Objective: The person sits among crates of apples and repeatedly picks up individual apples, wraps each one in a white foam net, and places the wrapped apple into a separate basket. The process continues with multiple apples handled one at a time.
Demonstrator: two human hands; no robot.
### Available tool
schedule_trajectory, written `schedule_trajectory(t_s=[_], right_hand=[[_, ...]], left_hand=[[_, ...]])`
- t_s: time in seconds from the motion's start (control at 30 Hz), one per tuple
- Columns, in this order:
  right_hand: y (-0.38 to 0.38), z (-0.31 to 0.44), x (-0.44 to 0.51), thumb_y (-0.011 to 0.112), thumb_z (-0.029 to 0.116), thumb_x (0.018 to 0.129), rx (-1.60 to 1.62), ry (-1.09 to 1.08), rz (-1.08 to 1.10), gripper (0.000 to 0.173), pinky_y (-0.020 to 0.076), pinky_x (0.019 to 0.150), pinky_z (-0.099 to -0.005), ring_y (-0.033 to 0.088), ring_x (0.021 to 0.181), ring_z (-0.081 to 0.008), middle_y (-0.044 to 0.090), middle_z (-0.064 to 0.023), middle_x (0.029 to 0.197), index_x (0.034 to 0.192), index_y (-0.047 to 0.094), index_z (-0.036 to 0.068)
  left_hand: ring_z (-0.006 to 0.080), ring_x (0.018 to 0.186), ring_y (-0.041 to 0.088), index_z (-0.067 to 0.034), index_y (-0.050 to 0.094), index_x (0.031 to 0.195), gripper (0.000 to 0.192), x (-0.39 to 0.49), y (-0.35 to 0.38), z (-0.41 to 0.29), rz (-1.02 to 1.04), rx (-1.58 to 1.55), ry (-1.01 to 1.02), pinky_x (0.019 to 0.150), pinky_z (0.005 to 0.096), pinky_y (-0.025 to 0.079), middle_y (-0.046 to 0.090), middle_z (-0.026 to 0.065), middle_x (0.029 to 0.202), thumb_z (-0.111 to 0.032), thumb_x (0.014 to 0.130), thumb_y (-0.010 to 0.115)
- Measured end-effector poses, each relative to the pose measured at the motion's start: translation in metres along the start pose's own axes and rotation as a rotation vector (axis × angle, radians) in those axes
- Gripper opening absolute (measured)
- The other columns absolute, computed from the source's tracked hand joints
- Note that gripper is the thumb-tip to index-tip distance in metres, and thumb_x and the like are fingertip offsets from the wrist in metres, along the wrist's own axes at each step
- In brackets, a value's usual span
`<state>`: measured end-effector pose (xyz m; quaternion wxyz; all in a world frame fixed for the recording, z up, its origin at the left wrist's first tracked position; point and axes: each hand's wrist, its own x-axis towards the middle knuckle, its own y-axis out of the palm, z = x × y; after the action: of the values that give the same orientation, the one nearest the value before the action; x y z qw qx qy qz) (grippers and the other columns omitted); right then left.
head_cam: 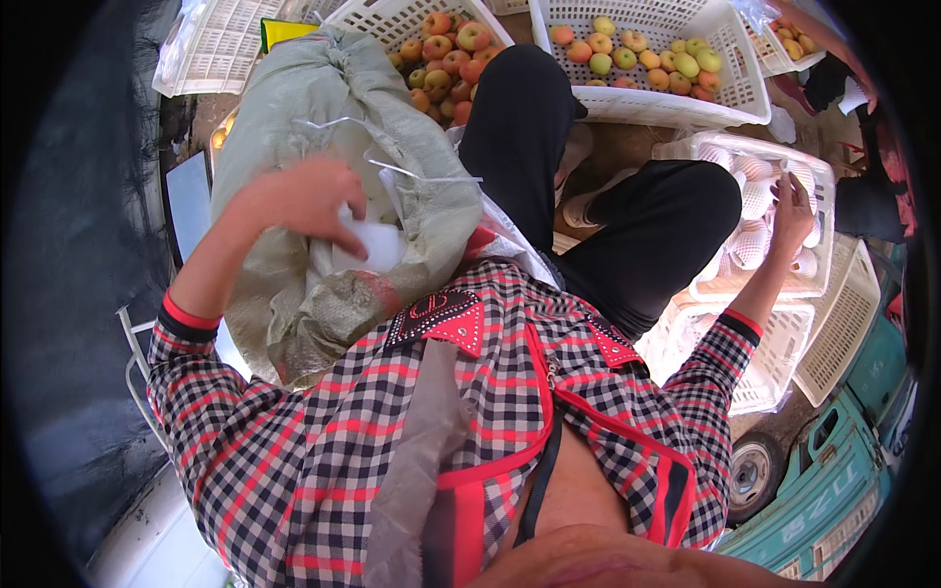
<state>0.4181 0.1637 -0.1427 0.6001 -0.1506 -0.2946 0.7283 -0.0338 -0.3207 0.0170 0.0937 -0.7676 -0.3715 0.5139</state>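
My left hand [316,202], blurred, is over the mouth of a large woven plastic sack [279,162] at the left. Its thumb and fingers hold a white piece of packing material [378,246], probably foam sleeves. More pale material lies inside the sack. At the right, my right hand [792,213] reaches into a white plastic crate [823,250] of fruit in white foam nets. Its fingertips touch a netted fruit [800,176] near the crate's far side; whether they grip it cannot be told. Other netted fruits [750,246] lie beside the hand.
Ahead stand white crates of apples, one [441,59] behind the sack and another [662,110] beyond my knees. More crates [838,331] are at the lower right, near a teal vehicle [816,492]. A metal frame [136,360] stands at the left. Part of another person shows at the upper right.
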Motion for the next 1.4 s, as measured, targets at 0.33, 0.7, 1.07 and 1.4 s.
schedule_trajectory(t_s=[0.33, 0.7, 1.07, 1.4], right_hand=[[0.034, 0.049, -0.019, 0.067, 0.025, 0.092, 0.167, -0.087, -0.029, 0.032, 0.0508, 0.066, -0.0225, 0.07, 0.075, -0.0131, 0.072, -0.0084, 0.087, 0.11, 0.069, -0.001], [0.158, 0.247, -0.072, 0.071, 0.037, 0.088, 0.79, -0.102, 0.742, 0.05, 0.0477, 0.066, -0.0231, 0.06, 0.079, -0.0089, 0.066, -0.0074, 0.092, 0.116, 0.064, -0.003], [0.146, 0.193, -0.057, 0.078, 0.031, 0.082, 0.403, -0.291, 0.148, 0.034, 0.0517, 0.063, -0.0296, 0.063, 0.066, -0.0156, 0.067, -0.011, 0.074, 0.099, 0.07, 0.003], [0.146, 0.193, -0.052, 0.077, 0.029, 0.083, 0.387, -0.292, 0.215, 0.032, 0.0538, 0.065, -0.0305, 0.067, 0.069, -0.0189, 0.069, -0.0138, 0.079, 0.096, 0.069, 0.001]], left_hand=[[0.0112, 0.099, 0.061, -0.004, 0.054, 0.131, 0.049, -0.021, -0.034, 0.036, -0.822, -1.007, 0.095, 0.084, 0.0267, 0.049, 0.064, 0.0055, 0.114, -0.014, 0.084, 0.067], [0.0103, 0.089, 0.063, 0.002, 0.063, 0.118, 0.044, 0.156, -0.164, -0.075, -0.649, -0.593, 0.402, 0.075, 0.0232, 0.049, 0.069, 0.0074, 0.099, -0.025, 0.084, 0.074], [0.0061, 0.079, 0.06, -0.004, 0.067, 0.102, 0.032, 0.192, -0.138, -0.072, -0.621, -1.163, 0.068, 0.061, 0.0211, 0.045, 0.067, -0.0013, 0.088, -0.026, 0.081, 0.078], [0.0095, 0.086, 0.059, -0.004, 0.061, 0.111, 0.036, 0.217, -0.128, -0.066, -0.667, -1.281, 0.056, 0.064, 0.0253, 0.045, 0.065, 0.0018, 0.096, -0.021, 0.083, 0.076]])
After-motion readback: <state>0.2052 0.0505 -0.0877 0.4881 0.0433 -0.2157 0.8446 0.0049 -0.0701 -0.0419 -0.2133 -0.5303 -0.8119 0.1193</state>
